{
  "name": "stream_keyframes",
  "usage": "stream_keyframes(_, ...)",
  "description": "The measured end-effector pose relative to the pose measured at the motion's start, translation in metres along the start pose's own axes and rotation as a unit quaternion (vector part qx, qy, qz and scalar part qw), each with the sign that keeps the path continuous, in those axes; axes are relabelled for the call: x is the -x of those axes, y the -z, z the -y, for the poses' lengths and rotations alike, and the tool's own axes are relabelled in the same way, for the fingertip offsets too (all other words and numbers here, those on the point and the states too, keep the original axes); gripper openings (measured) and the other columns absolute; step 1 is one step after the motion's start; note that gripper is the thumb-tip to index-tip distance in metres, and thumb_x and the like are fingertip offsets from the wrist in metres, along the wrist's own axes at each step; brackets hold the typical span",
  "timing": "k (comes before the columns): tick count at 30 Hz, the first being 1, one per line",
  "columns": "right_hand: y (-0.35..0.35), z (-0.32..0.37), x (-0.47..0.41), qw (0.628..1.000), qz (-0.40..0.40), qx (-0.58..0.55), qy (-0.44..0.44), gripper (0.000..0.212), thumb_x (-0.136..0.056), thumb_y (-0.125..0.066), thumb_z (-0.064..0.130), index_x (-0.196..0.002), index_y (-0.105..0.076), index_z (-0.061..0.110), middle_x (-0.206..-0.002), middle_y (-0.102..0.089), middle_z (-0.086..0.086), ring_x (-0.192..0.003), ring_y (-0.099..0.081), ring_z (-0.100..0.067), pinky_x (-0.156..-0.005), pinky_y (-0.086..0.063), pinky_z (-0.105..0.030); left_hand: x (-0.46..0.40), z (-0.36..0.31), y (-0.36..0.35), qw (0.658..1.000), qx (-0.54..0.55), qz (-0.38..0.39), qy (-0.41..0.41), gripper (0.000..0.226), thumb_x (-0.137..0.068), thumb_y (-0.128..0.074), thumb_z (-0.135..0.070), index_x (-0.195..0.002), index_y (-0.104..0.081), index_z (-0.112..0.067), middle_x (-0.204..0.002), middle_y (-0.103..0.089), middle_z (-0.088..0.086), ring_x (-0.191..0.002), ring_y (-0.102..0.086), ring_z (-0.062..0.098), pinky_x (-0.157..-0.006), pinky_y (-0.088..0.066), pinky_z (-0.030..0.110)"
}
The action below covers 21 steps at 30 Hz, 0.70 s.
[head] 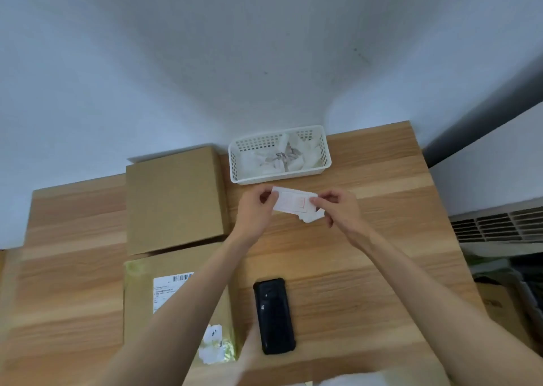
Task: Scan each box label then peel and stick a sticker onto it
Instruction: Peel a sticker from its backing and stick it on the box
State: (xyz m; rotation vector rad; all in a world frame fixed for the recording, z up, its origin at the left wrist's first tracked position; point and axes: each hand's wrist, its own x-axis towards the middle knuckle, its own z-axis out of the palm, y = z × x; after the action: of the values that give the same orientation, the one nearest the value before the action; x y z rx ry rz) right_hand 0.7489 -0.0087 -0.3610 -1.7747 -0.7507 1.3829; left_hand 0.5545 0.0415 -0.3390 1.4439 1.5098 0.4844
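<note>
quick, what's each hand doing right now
Left hand: pinching the left end of the sticker sheet.
Right hand: pinching the sheet's right end, above the table.

I'm standing at a light wooden table [367, 256] with striped grain, pushed up against a plain white wall [205, 62] that takes soft, even light. Off to my right a dark grey band [484, 115] runs diagonally along the wall, and below it sits a white slatted vent [499, 224].
</note>
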Motion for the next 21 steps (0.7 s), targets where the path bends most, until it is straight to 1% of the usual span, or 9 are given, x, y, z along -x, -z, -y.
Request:
stream_keyframes(2,-0.008,0.02,0.027,0.999,-0.001,-0.02,0.026,0.007,-0.092,-0.07,0.01,-0.092,-0.07,0.003,-0.077,-0.072,-0.006,-0.047,-0.043,-0.014,-0.041,-0.038,-0.025,0.016,-0.016,0.024,1.0,0.016,-0.015,-0.017,0.014,-0.1,-0.06,-0.018,-0.099,-0.073,-0.018,-0.09,-0.072,-0.007,-0.081,-0.065,0.011,-0.074,-0.055,0.035)
stream_keyframes(4,-0.013,0.043,0.059,0.998,-0.006,-0.039,0.058,0.006,-0.093,-0.068,0.009,-0.092,-0.07,0.003,-0.069,-0.071,0.001,-0.046,-0.044,-0.012,-0.042,-0.039,-0.025,0.036,-0.034,0.046,0.998,0.046,-0.027,-0.029,0.011,-0.1,-0.061,-0.019,-0.099,-0.072,-0.022,-0.09,-0.072,-0.009,-0.078,-0.062,0.005,-0.072,-0.054,0.028)
stream_keyframes(7,-0.018,0.073,0.106,0.992,-0.018,-0.074,0.105,0.007,-0.095,-0.066,0.007,-0.089,-0.07,0.005,-0.067,-0.07,0.004,-0.047,-0.043,-0.012,-0.045,-0.04,-0.028,0.074,-0.057,0.071,0.99,0.137,-0.035,-0.012,0.008,-0.099,-0.065,-0.025,-0.1,-0.073,-0.023,-0.089,-0.073,-0.002,-0.07,-0.059,0.007,-0.066,-0.052,0.022)
stream_keyframes(9,-0.02,0.092,0.133,0.986,-0.033,-0.088,0.135,0.009,-0.095,-0.066,0.008,-0.088,-0.07,0.004,-0.068,-0.07,0.002,-0.049,-0.04,-0.016,-0.048,-0.039,-0.031,0.098,-0.07,0.085,0.98,0.193,-0.044,0.001,0.015,-0.095,-0.07,-0.029,-0.099,-0.076,-0.016,-0.08,-0.07,-0.002,-0.063,-0.055,0.007,-0.059,-0.049,0.017)
stream_keyframes(11,-0.022,0.109,0.156,0.982,-0.045,-0.086,0.165,0.01,-0.094,-0.068,0.009,-0.088,-0.069,0.002,-0.069,-0.07,0.0,-0.049,-0.037,-0.019,-0.05,-0.038,-0.033,0.122,-0.083,0.094,0.971,0.237,-0.03,0.004,0.018,-0.092,-0.074,-0.03,-0.097,-0.078,-0.013,-0.073,-0.067,-0.003,-0.062,-0.052,0.007,-0.058,-0.046,0.019)
stream_keyframes(13,-0.022,0.125,0.176,0.977,-0.046,-0.081,0.193,0.01,-0.093,-0.069,0.011,-0.085,-0.069,0.004,-0.067,-0.068,0.001,-0.048,-0.035,-0.019,-0.05,-0.037,-0.033,0.142,-0.097,0.098,0.964,0.265,-0.025,-0.006,0.017,-0.09,-0.076,-0.029,-0.098,-0.078,-0.014,-0.072,-0.069,-0.006,-0.064,-0.054,0.008,-0.061,-0.047,0.022)
stream_keyframes(17,-0.014,0.156,0.21,0.965,-0.023,-0.084,0.245,0.011,-0.093,-0.07,0.012,-0.085,-0.068,0.004,-0.064,-0.066,0.002,-0.049,-0.036,-0.021,-0.051,-0.04,-0.034,0.172,-0.126,0.106,0.949,0.306,-0.047,-0.061,0.017,-0.089,-0.077,-0.025,-0.101,-0.078,-0.014,-0.078,-0.072,-0.005,-0.065,-0.056,0.008,-0.061,-0.049,0.023)
stream_keyframes(19,-0.007,0.166,0.225,0.958,-0.022,-0.106,0.264,0.011,-0.093,-0.069,0.009,-0.086,-0.065,0.001,-0.059,-0.065,0.005,-0.048,-0.035,-0.021,-0.048,-0.04,-0.032,0.185,-0.14,0.106,0.937,0.339,-0.038,-0.075,0.017,-0.088,-0.077,-0.024,-0.099,-0.077,-0.01,-0.08,-0.071,-0.001,-0.065,-0.055,0.011,-0.061,-0.048,0.025)
stream_keyframes(21,-0.001,0.173,0.237,0.952,-0.016,-0.123,0.279,0.014,-0.093,-0.069,0.01,-0.086,-0.062,-0.001,-0.061,-0.065,0.004,-0.047,-0.037,-0.021,-0.047,-0.041,-0.032,0.198,-0.155,0.1,0.934,0.345,-0.028,-0.091,0.018,-0.087,-0.078,-0.023,-0.099,-0.077,-0.01,-0.081,-0.072,0.0,-0.066,-0.056,0.012,-0.063,-0.048,0.026)
